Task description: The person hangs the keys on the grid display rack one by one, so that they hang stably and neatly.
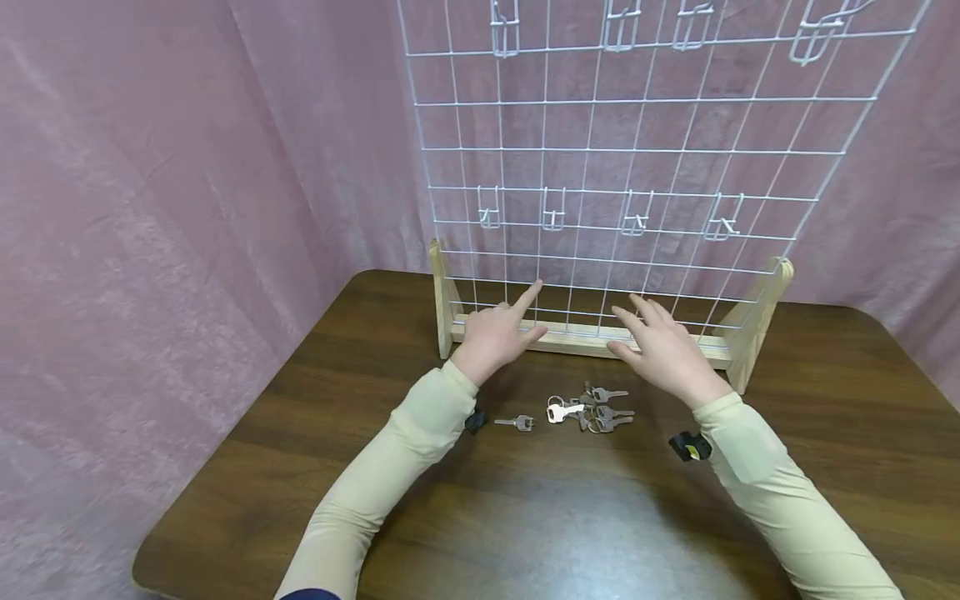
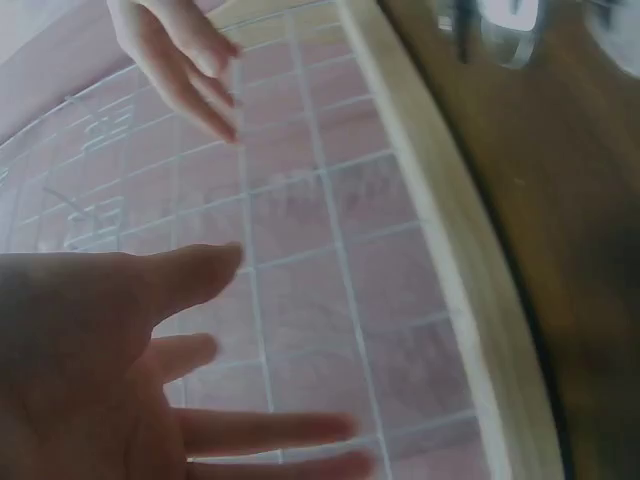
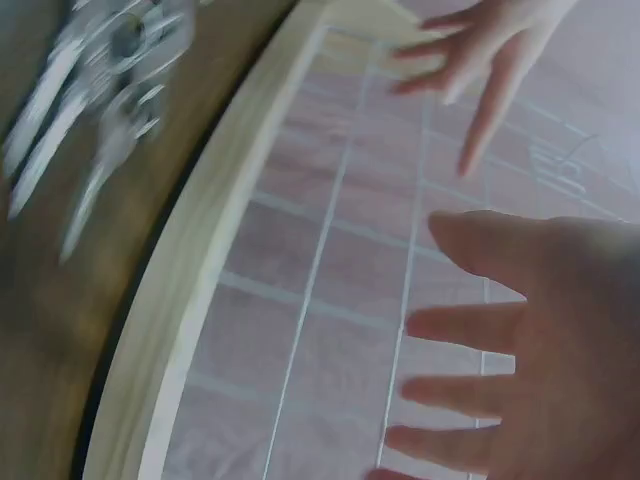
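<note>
Your left hand and right hand hovered apart, empty, near the wire grid. Its wooden stand held it upright; keys lay in front, likely for reach.

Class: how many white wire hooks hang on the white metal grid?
8: four upper hooks, spread left to right near the head view's top edge; four lower hooks, spread left to right below. More may hang out of view.

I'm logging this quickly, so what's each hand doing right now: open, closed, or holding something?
Left hand: open, holding nothing, near the wire rack.
Right hand: open, fingers spread, holding nothing.
</note>
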A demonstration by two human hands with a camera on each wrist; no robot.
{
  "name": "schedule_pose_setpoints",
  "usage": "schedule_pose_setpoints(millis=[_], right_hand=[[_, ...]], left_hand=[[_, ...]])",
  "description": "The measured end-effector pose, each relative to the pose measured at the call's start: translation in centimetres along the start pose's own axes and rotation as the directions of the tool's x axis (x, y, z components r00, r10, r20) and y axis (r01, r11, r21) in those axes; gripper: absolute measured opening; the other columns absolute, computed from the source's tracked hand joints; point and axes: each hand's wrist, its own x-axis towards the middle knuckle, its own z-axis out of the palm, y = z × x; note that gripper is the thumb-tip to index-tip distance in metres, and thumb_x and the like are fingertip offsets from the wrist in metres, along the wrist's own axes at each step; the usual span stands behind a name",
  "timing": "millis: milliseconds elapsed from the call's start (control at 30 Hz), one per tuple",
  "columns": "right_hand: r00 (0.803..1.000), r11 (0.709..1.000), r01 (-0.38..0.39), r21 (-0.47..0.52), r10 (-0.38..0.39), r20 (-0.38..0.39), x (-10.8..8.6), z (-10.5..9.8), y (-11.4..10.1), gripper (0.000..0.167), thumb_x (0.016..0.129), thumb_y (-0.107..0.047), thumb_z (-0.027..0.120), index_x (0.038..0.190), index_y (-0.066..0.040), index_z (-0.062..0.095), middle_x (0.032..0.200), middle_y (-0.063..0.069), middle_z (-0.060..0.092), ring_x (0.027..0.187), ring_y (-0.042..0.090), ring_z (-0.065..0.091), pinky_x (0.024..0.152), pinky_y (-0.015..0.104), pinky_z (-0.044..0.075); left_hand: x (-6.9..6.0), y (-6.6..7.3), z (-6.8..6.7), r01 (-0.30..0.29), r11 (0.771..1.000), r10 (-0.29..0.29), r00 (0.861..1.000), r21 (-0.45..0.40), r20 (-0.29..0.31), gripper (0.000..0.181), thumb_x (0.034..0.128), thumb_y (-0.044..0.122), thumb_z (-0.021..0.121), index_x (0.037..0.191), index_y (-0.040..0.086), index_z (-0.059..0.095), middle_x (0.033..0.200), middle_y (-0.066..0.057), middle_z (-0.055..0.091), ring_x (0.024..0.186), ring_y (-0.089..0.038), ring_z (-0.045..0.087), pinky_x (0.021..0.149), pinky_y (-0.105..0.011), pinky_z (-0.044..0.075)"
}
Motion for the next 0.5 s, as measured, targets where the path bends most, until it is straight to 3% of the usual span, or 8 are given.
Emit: schedule_pose_setpoints(millis=[67,133,300,433,500], right_hand=[[0.999,0.999,0.034,0.013,-0.034,0.003,0.3,0.0,-0.4,0.05,0.097,-0.03,0.056,0.138,-0.001,0.05,0.148,0.028,0.038,0.134,0.05,0.038,0.105,0.065,0.035],[0.998,0.998,0.061,0.028,-0.062,0.019,0.6,0.2,-0.8,0.045,0.097,-0.029,0.057,0.131,0.0,0.056,0.141,0.027,0.048,0.128,0.047,0.047,0.102,0.061,0.041],[0.99,0.991,0.117,0.065,-0.121,0.066,1.2,1.0,-1.9,0.037,0.095,-0.029,0.059,0.118,-0.001,0.064,0.124,0.021,0.062,0.111,0.04,0.062,0.09,0.056,0.05],[0.98,0.981,0.176,0.082,-0.182,0.078,1.6,1.5,-2.8,0.031,0.092,-0.026,0.062,0.111,-0.002,0.066,0.113,0.017,0.068,0.101,0.035,0.067,0.087,0.051,0.052],[0.972,0.974,0.21,0.081,-0.217,0.089,1.7,1.8,-3.3,0.028,0.091,-0.025,0.064,0.107,-0.002,0.068,0.109,0.015,0.07,0.099,0.033,0.067,0.085,0.048,0.053]], left_hand=[[0.2,0.3,-0.3,-0.007,1.0,0.007,1.0,-0.014,0.017,0.068,0.0961,0.056,0.047,0.154,0.039,0.015,0.097,-0.011,0.071,0.075,-0.026,0.064,0.056,-0.035,0.048],[0.4,0.5,-0.5,-0.011,0.999,0.012,0.999,-0.04,0.031,0.066,0.0962,0.054,0.048,0.154,0.037,0.021,0.095,-0.012,0.072,0.073,-0.026,0.063,0.05,-0.033,0.044],[0.7,0.4,-1.4,0.014,0.997,-0.012,1.0,-0.076,0.023,0.058,0.0961,0.055,0.048,0.148,0.03,0.039,0.121,-0.01,0.069,0.089,-0.028,0.068,0.061,-0.038,0.052],[0.7,-0.2,-2.5,0.024,0.992,-0.028,0.999,-0.124,-0.03,0.052,0.0969,0.053,0.048,0.139,0.024,0.052,0.125,-0.008,0.067,0.096,-0.028,0.068,0.066,-0.04,0.054],[0.7,-0.5,-3.1,0.021,0.985,-0.031,0.998,-0.171,-0.059,0.048,0.0979,0.05,0.048,0.136,0.021,0.055,0.118,-0.007,0.07,0.09,-0.026,0.068,0.065,-0.038,0.053]])
